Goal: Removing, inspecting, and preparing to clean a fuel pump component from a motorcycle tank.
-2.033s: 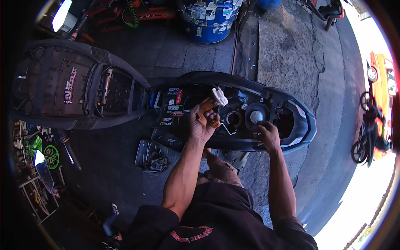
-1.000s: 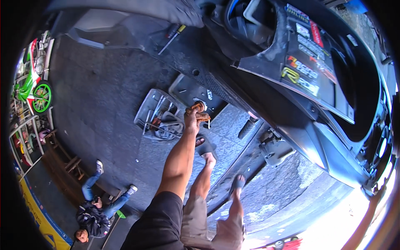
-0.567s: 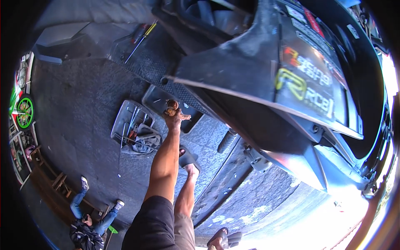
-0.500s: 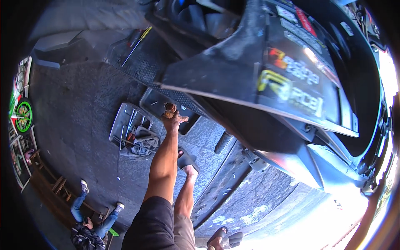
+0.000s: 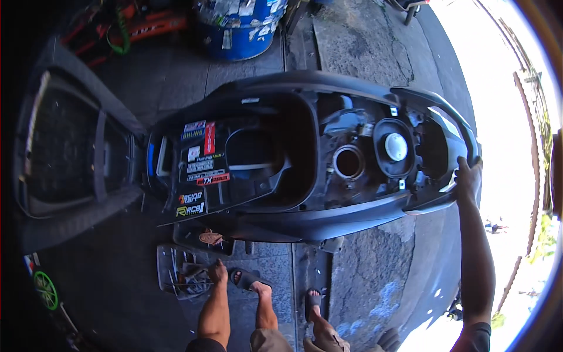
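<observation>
A dark scooter [image 5: 275,226] stretches across the middle with its seat [image 5: 99,164] tipped up at the left. At its tail my right hand [image 5: 469,176] is closed around the rear grab rail [image 5: 463,126]. My left hand [image 5: 218,271] hangs low beside an open tray [image 5: 159,261] of tools and cloth; its fingers are too small to make out. Just beyond that hand, a rusty-brown part [image 5: 211,237] lies in a black tray [image 5: 183,234]. A sticker-covered panel [image 5: 187,193] sits over the storage well. Behind the well are a round opening [image 5: 348,162] and a pale round cap [image 5: 395,146].
Beyond the scooter stands a blue drum [image 5: 237,32], with an orange-red metal frame [image 5: 152,26] to its left. A green wheel [image 5: 45,290] is at the lower left. Sandalled feet [image 5: 252,280] rest on the floor below the scooter. Bright daylight fills the right side.
My view has swung up and right over the scooter. The brown part has left my left hand and lies in the black tray. My right hand now shows on the grab rail.
</observation>
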Available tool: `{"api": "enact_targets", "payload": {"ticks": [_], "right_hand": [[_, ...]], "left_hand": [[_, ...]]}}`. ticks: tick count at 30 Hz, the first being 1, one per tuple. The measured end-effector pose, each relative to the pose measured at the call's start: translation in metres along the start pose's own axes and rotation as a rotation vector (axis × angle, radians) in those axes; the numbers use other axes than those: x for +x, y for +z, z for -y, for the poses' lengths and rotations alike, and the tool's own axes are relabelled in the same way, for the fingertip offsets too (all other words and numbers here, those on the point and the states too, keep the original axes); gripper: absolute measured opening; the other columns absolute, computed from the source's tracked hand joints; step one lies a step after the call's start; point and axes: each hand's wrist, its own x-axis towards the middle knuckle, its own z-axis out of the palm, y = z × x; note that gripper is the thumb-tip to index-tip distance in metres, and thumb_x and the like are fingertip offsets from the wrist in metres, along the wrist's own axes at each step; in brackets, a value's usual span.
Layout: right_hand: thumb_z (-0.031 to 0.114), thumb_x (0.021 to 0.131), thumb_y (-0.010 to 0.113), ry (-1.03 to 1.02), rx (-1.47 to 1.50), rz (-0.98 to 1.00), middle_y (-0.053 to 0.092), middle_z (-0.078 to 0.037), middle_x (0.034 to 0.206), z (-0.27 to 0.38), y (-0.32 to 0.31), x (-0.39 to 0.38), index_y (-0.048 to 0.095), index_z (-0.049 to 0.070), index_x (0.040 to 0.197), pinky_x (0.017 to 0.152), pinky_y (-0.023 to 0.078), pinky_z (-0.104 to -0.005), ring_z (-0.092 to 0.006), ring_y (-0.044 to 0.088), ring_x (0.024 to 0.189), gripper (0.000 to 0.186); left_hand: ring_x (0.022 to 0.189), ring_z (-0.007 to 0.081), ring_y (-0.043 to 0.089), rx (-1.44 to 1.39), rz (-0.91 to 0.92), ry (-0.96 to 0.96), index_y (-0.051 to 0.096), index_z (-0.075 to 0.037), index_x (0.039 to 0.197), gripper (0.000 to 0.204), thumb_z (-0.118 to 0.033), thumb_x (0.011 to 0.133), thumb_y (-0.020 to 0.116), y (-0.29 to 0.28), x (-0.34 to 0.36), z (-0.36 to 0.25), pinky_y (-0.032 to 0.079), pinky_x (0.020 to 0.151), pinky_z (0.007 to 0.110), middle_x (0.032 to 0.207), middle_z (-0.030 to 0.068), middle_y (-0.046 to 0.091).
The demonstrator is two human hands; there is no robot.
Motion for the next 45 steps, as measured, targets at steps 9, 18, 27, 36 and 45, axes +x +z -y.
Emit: {"api": "enact_targets", "payload": {"ticks": [9, 18, 27, 36, 45], "right_hand": [[0.03, 0.085, 0.066, -0.048, 0.038, -0.128, 0.032, -0.03, 0.152, 0.005, -0.001, -0.015, 0.025, -0.006, 0.151, 0.119, 0.025, -0.0459, -0.0444, 0.032, 0.142, 0.085], [0.022, 0.094, 0.063, -0.018, 0.351, -0.1, 0.041, -0.022, 0.15, 0.0, -0.002, -0.019, 0.034, 0.005, 0.152, 0.113, 0.038, -0.0472, -0.0391, 0.044, 0.136, 0.067], [0.029, 0.096, 0.062, 0.004, 0.265, -0.116, 0.048, -0.02, 0.147, -0.01, 0.0, -0.015, 0.041, 0.007, 0.149, 0.112, 0.038, -0.0484, -0.0358, 0.051, 0.131, 0.061], [0.01, 0.094, 0.057, 0.039, 0.371, -0.069, 0.061, -0.025, 0.126, -0.008, -0.002, -0.018, 0.04, 0.007, 0.148, 0.11, 0.039, -0.0502, -0.033, 0.062, 0.118, 0.057], [0.009, 0.091, 0.057, 0.072, 0.329, -0.1, 0.063, -0.028, 0.122, 0.001, -0.001, -0.024, 0.041, 0.003, 0.147, 0.107, 0.043, -0.0451, -0.0325, 0.064, 0.111, 0.059]], "left_hand": [[0.059, 0.016, 0.058, -0.405, -0.024, 0.212, 0.062, 0.002, 0.076, 0.025, -0.016, 0.093, 0.061, -0.069, -0.132, -0.067, 0.048, 0.06, 0.033, 0.068, 0.0066, 0.06], [0.074, 0.0107, 0.061, -0.605, 0.152, 0.216, 0.068, 0.001, 0.096, 0.025, -0.023, 0.097, 0.063, -0.171, -0.236, -0.217, 0.048, 0.069, 0.028, 0.077, 0.0032, 0.066], [0.066, 0.0247, 0.065, -0.497, 0.105, 0.496, 0.069, 0.0, 0.095, 0.017, -0.016, 0.089, 0.069, -0.204, -0.303, -0.329, 0.051, 0.065, 0.033, 0.075, 0.012, 0.068], [0.06, 0.0268, 0.063, -0.548, 0.164, 0.516, 0.07, -0.003, 0.095, 0.015, -0.016, 0.087, 0.071, -0.185, -0.295, -0.313, 0.049, 0.057, 0.036, 0.069, 0.0112, 0.065], [0.058, 0.0224, 0.061, -0.386, 0.183, 0.596, 0.071, -0.002, 0.094, 0.012, -0.012, 0.09, 0.066, -0.201, -0.298, -0.322, 0.047, 0.057, 0.035, 0.067, 0.0091, 0.063]]}}
